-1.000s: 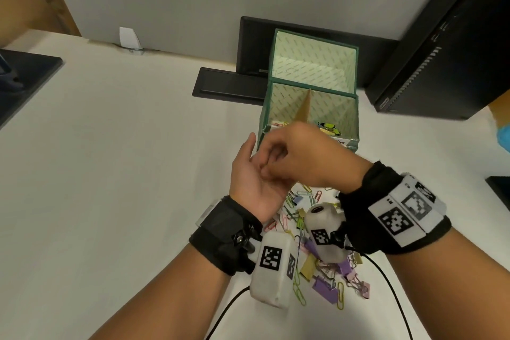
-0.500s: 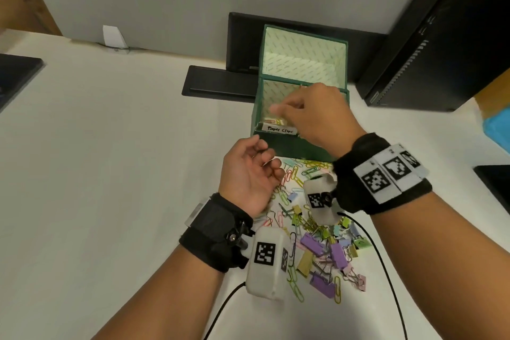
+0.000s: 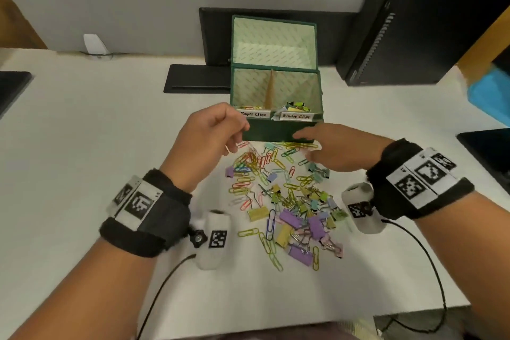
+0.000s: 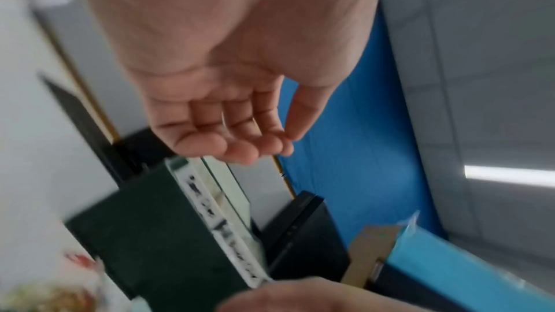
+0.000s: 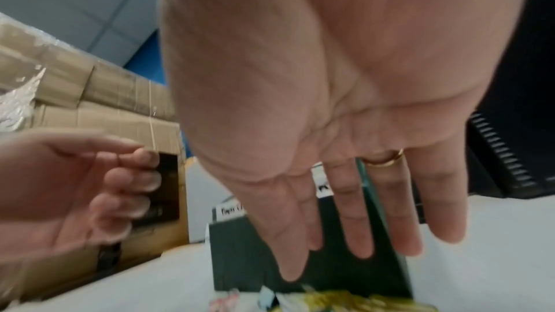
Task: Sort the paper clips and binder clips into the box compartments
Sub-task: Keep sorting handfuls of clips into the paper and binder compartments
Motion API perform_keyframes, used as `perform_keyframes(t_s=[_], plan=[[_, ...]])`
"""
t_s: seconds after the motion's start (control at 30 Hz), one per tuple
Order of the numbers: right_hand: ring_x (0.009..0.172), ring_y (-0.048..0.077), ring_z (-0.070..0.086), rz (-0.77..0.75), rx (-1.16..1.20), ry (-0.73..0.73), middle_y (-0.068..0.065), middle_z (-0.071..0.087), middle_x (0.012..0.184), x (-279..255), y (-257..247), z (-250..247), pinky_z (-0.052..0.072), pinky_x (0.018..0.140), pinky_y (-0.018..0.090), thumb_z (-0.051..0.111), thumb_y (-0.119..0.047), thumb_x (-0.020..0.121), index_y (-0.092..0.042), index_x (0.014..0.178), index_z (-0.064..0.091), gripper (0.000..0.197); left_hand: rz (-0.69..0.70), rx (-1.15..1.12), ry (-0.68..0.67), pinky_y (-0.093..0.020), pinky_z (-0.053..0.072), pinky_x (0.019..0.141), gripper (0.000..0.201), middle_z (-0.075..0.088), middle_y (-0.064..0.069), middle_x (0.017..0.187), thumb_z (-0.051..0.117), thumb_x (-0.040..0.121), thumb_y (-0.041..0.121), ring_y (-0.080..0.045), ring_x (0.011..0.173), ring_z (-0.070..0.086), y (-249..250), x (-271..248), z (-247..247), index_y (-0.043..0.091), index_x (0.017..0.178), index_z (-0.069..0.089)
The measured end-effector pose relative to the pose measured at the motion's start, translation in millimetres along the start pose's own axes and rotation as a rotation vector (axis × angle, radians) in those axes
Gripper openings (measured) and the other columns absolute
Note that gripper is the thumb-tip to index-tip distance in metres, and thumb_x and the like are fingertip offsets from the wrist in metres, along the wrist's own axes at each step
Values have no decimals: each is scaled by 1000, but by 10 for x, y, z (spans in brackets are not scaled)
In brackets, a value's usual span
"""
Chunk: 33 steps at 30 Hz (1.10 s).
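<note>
The green box [image 3: 278, 130] stands open with its lid up. Its left compartment is labelled Paper Clips [image 3: 254, 114] and its right one Binder Clips [image 3: 296, 116], and each holds a few clips. A mixed pile of coloured paper clips and binder clips [image 3: 284, 201] lies in front of it. My left hand [image 3: 237, 132] hovers at the box's front left corner, fingers loosely curled, and the left wrist view shows nothing in the left hand [image 4: 240, 132]. My right hand [image 3: 303, 141] is flat with straight fingers over the pile's far edge, just before the box [image 5: 240, 258]. It is empty in the right wrist view [image 5: 345, 234].
A black computer tower [image 3: 414, 22] stands at the back right. A flat black stand [image 3: 198, 78] lies behind the box. A blue object [image 3: 488, 91] sits at the right edge and a small white item [image 3: 93, 44] at the back left. The table's front edge runs near my body.
My right hand has come out of the Paper Clips compartment and dropped to the pile, fingers spread. My left hand turned from palm up to palm down and moved toward the box.
</note>
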State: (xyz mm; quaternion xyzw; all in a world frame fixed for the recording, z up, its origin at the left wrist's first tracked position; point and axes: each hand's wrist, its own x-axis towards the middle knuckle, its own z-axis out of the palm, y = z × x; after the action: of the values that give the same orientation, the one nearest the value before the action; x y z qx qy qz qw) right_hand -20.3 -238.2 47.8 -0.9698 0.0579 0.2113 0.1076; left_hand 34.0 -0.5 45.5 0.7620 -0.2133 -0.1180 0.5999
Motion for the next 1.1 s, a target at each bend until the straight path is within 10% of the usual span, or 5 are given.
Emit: perform_keyframes(t_s=[0.33,0.6,0.87,0.97,1.1], plan=[[117,35,47,-98,-167,-92,9,37,133,175,-171,201,42,102,42,47,-11,93,-22,149,31,59,-112,907,-481,-31,39,102,38,46,-7,138,47,97,18,-25,121,50,-169,143,187,17,134,50],[107,22,51,-145,-2,-42,2,43,120,92,-95,168,41,79,22,45,3,87,-23,144,41,62,-22,1187,-577,-43,44,96,40,48,-17,121,40,93,17,-35,112,50,-193,278,526,15,132,47],[124,38,45,-154,-46,-115,14,44,136,27,-39,209,40,103,49,44,1,89,-5,138,47,49,7,948,-665,-27,37,101,37,51,-5,127,47,99,29,-20,119,49,-116,152,443,25,134,54],[137,29,36,-129,16,-118,6,32,150,-93,78,177,34,112,42,59,-50,91,-24,151,30,71,-53,1024,-650,-40,31,112,73,34,-1,144,51,83,66,-21,135,31,-168,81,241,34,145,33],[138,30,30,22,-117,-260,4,21,153,-286,163,241,34,110,47,56,-95,45,-34,152,7,133,-254,1148,-729,-45,30,113,122,21,0,146,56,48,88,-24,138,19,-168,-67,112,38,150,11]])
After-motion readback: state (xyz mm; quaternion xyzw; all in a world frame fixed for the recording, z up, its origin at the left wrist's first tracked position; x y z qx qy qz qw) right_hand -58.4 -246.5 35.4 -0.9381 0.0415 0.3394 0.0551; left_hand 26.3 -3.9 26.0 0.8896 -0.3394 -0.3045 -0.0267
